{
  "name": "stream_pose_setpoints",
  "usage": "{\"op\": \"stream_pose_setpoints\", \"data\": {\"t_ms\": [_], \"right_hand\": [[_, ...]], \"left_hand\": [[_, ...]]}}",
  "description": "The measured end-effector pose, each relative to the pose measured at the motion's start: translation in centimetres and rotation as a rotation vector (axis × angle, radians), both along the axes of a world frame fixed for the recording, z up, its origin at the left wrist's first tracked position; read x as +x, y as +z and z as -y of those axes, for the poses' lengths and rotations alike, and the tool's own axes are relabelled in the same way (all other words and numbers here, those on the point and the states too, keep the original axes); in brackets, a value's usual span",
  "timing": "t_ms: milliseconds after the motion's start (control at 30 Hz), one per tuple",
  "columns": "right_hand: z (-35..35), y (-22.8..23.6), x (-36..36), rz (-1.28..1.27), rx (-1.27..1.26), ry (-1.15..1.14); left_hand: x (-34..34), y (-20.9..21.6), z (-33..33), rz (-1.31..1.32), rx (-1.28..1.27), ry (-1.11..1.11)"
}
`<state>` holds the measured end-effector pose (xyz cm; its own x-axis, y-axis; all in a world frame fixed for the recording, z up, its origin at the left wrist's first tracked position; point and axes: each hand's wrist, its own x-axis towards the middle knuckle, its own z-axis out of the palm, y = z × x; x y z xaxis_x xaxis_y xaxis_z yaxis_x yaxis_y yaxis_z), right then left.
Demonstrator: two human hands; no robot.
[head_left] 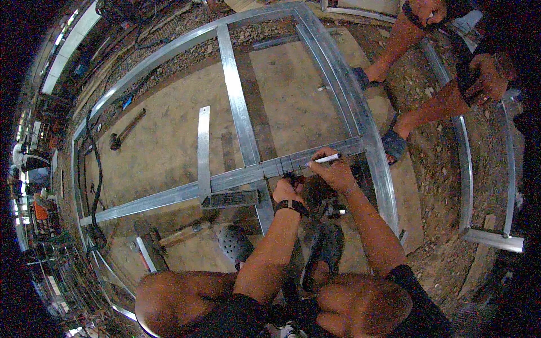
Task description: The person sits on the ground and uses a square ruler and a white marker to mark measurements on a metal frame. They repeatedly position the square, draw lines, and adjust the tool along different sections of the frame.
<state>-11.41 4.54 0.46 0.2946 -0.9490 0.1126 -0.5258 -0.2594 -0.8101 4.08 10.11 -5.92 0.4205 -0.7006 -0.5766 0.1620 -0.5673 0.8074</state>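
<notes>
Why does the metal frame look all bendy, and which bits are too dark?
In the head view, the fisheye lens bows the metal frame near the rim; in the head view, the corners turn black and speckly, the frame glints in places, and deep shadow between the left hand and right forearm hides detail.

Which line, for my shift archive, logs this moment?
right hand: holds marker over bar | left hand: at bar's near edge, grip unclear | square: across bar | hammer: inside frame
</notes>
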Motion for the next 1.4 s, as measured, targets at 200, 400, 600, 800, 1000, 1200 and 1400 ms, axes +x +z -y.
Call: {"op": "stream_pose_setpoints", "data": {"t_ms": [200,400,600,800,1000,1200,1400], "right_hand": [[0.1,1.6,1.7,0.025,0.242,-0.024],[0.2,1.7,1.4,0.018,0.215,0.019],[0.2,1.5,1.3,0.025,0.182,0.025],[0.2,1.4,1.3,0.051,0.207,0.012],[0.2,1.2,1.2,0.008,0.102,0.058],[0.3,1.2,1.2,-0.038,0.092,0.065],[0.2,1.8,1.7,0.032,0.187,-0.039]], "left_hand": [[0.6,-1.4,-0.5,0.005,-0.009,0.044],[0.9,0.2,0.0,-0.387,-0.009,0.216],[0.7,0.7,0.1,-0.351,-0.012,0.199],[0.6,0.5,0.0,-0.203,-0.022,0.11],[0.6,0.3,0.0,-0.272,-0.017,0.166],[0.4,0.0,-0.1,-0.274,-0.01,0.172],[0.8,0.7,0.0,-0.045,-0.005,0.025]]}}
